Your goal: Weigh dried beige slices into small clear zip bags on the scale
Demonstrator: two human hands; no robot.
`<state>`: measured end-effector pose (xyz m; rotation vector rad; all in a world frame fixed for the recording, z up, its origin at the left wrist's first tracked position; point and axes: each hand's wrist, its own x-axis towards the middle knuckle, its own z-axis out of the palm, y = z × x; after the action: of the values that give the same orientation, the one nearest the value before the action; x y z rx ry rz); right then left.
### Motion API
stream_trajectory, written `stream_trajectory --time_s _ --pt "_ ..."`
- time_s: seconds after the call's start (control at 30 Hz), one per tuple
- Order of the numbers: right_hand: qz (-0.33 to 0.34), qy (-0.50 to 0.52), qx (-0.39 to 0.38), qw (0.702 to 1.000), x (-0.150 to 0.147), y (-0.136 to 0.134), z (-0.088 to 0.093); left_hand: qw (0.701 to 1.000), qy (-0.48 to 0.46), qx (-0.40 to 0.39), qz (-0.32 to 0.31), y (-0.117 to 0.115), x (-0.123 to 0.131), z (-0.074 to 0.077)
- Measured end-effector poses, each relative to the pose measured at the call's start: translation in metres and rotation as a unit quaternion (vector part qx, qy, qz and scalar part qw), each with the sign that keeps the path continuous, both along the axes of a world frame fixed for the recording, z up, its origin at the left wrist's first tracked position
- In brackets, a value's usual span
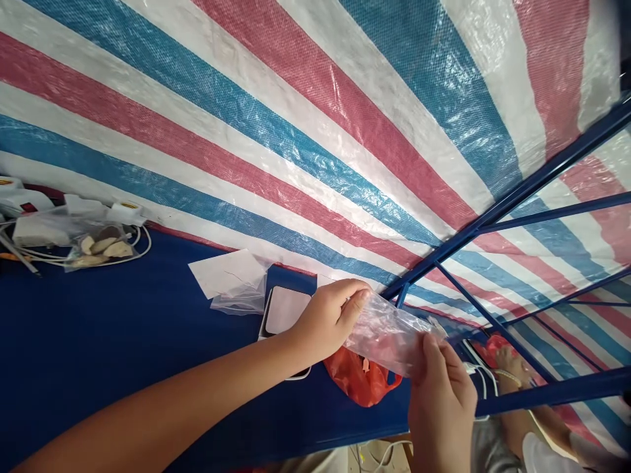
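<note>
Sheet: was striped in muted red, milky white and teal-blue, with a fine woven grid and bright white glints.
Bench: was plain deep navy.
Frame bars: were dark blue, with a paler sheen.
Clear bag: was colourless and see-through, tinged pinkish, with whitish highlights.
Carrier bag: was vivid orange-red.
Flat panel: showed pale pinkish grey within a black border, white outside.
Paper: was white.
Cable: was white.
Lumpy pieces: were cream and beige.
Cloth: was grey.
</note>
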<state>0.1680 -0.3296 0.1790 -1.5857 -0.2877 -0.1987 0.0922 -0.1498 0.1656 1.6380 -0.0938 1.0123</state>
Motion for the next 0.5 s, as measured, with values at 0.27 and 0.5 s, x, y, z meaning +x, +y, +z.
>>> stream_trajectory --time_s 0.27,0.5 --pt "-0.122 -0.138 -0.248 0.951 0.017 -0.015 -0.012 0.998 -0.001 0.060 0.020 0.008 -0.003 0.005" --pt "0.015 0.006 -0.050 0.999 0.010 -0.008 -0.003 0.998 0.029 0.059 0.003 0.011 -0.005 0.006"
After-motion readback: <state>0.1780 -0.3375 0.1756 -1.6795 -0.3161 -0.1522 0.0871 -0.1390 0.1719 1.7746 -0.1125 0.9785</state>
